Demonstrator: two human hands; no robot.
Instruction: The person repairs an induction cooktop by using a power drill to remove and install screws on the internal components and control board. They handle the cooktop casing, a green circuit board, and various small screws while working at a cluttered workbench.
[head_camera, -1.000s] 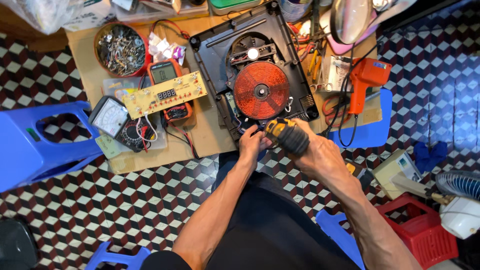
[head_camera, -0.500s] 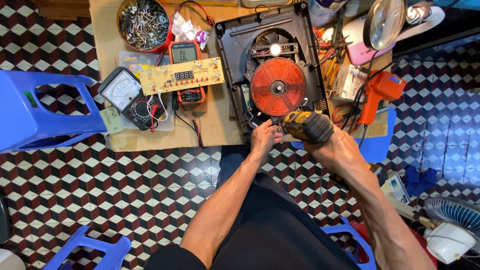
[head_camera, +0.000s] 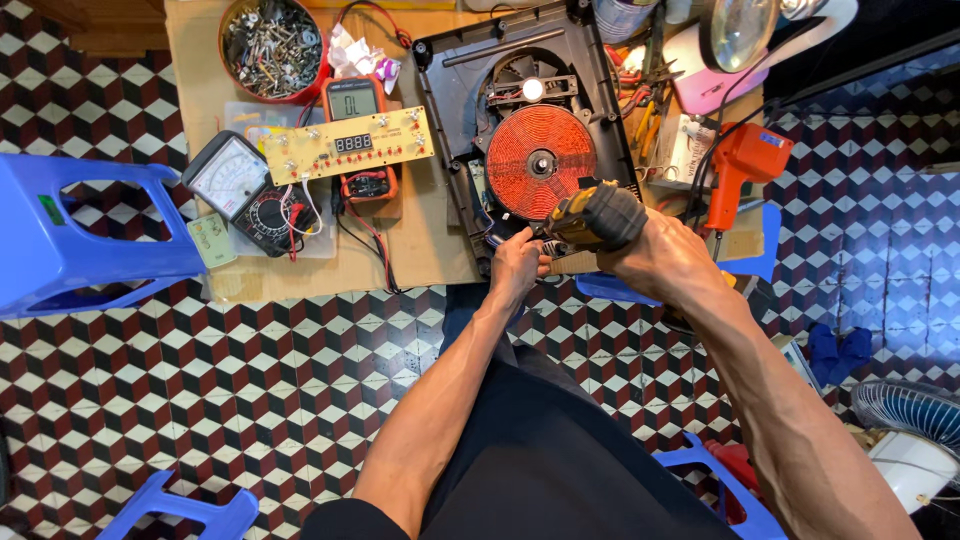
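From the head camera we look straight down on a low wooden table (head_camera: 420, 250). Our right hand (head_camera: 665, 255) is clenched around a yellow-and-black power screwdriver (head_camera: 592, 216), whose tip we cannot make out behind its body. Our left hand (head_camera: 517, 265) rests on the near edge of the opened induction cooker (head_camera: 530, 140), fingers pinched at something too small to tell. The cooker's orange coil (head_camera: 540, 160) lies bare in the black shell. Left of it sit a control board (head_camera: 345, 145), a digital multimeter (head_camera: 358, 105) partly hidden beneath that board, an analogue meter (head_camera: 235, 180) and a bowl of screws (head_camera: 272, 45), cut off at the top. An orange soldering gun (head_camera: 740, 165) lies to the right.
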